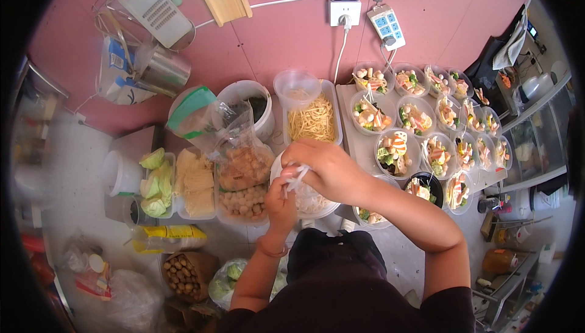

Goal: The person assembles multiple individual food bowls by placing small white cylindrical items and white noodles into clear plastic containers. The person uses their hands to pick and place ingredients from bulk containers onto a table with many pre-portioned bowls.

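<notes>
Both of my hands meet over a round white tub (326,212) at the near middle of the table. Between my fingers is a bundle of white strips (296,179); I cannot make out whether it is a bag's twisted neck or food. My right hand (323,165) pinches it from above and the right. Lower down, my left hand (280,202) has its fingers closed around the other side of it. Pale, whitish contents (312,202) show in the tub, partly hidden by my hands. Behind them a rectangular container holds yellow noodle-like strands (311,121), with a clear bowl (297,89) on its far end.
Several clear bowls (399,152) of mixed vegetables and sliced foods fill the right side. On the left stand containers of cabbage (157,190), pale sheets (196,187) and small balls (242,203). A potato sack (186,275) is on the floor. A power strip (387,26) hangs behind.
</notes>
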Demonstrator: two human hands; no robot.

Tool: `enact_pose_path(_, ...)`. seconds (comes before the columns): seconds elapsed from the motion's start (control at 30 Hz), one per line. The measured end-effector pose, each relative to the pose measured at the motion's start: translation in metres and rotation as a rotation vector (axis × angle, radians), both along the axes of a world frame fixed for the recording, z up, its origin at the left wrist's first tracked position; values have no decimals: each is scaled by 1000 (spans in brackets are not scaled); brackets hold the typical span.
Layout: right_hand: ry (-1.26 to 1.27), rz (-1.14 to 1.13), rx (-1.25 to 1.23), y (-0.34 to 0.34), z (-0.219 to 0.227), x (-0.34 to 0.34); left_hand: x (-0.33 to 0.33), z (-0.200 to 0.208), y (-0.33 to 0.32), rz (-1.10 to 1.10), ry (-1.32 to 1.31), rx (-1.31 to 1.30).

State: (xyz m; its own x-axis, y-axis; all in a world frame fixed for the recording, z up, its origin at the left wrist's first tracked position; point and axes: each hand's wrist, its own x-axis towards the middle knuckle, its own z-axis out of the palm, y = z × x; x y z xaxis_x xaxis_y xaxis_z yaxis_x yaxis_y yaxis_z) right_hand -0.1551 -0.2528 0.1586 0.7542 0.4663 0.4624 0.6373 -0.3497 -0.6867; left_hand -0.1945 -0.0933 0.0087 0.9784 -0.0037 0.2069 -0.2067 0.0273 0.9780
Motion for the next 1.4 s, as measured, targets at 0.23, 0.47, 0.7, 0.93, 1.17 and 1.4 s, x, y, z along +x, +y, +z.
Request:
enact_pose_path(0.23,-85,-5,56,-10,31,13,3,-33,15,-56,5,555)
enact_pose_path(0.47,346,-79,364,-24,93,11,6,-32,24,-18,-12,523)
enact_pose_path(0.7,118,-280,374,-69,111,20,5,-36,26,22,-51,482)
enact_pose_path(0.93,209,-466,239,-142,108,8,29,-27,21,-262,-121,781)
enact_pose_path(1.17,542,-493,67,-203,10,10,52,-54,-11,-729,-176,1217)
enact_pose_path(1.4,691,-584,-154,-268,-146,7,64,-93,-23,-846,-278,1315)
